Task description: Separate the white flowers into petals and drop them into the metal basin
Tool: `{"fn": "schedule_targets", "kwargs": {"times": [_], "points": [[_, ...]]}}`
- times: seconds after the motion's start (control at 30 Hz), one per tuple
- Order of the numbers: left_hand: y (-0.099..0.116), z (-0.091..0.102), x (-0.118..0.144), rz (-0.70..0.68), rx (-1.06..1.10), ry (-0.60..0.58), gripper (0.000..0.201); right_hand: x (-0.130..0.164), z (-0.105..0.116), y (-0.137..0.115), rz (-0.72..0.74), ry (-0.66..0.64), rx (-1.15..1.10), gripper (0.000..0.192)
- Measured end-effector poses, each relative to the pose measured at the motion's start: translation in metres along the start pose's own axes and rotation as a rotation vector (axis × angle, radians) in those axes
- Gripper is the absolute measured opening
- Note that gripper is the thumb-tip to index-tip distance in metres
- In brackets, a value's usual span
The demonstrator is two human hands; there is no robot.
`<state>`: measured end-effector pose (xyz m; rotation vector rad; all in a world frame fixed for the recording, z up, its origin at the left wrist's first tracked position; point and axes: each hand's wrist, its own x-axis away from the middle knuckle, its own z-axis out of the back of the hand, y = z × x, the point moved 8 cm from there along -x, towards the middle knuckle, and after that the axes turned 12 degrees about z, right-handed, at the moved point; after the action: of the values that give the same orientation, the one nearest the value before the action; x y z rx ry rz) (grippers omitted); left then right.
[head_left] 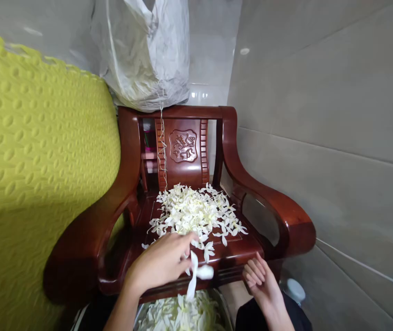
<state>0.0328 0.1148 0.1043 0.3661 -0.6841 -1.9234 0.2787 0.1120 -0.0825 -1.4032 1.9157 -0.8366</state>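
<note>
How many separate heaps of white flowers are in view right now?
2. One heap is spread over the wooden chair seat, where the left hand reaches. The other fills the metal bowl below the seat's front edge, partly cut off by the frame.

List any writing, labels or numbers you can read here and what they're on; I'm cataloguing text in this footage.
No readable text anywhere.
The carved panel on the wooden chair shows an ornamental design, not legible writing.
The plastic bag shows no print.
</note>
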Motion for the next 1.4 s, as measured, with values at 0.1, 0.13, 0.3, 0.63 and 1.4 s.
{"fn": "schedule_targets", "kwargs": {"times": [0.1,0.13,0.3,0.63,1.4], "points": [[-0.027,-0.023,-0.004,0.116,-0.184,-0.238,0.053,-0.007,0.010,0.000,0.019,0.077,-0.008,0.062],[-0.037,-0.025,-0.011,0.154,-0.193,-0.233,0.049,-0.008,0.011,0.003,0.011,0.094,0.002,0.062],[-0.102,-0.047,-0.060,0.414,-0.280,-0.223,0.031,-0.008,0.009,0.034,-0.053,0.133,0.109,0.054],[-0.167,-0.095,-0.081,0.698,-0.443,-0.181,0.031,0.002,0.004,0.036,0.024,0.068,0.436,0.056],[-0.168,-0.149,-0.096,0.645,-0.372,-0.110,0.031,0.025,-0.040,0.041,0.124,-0.360,0.897,0.052]]}}
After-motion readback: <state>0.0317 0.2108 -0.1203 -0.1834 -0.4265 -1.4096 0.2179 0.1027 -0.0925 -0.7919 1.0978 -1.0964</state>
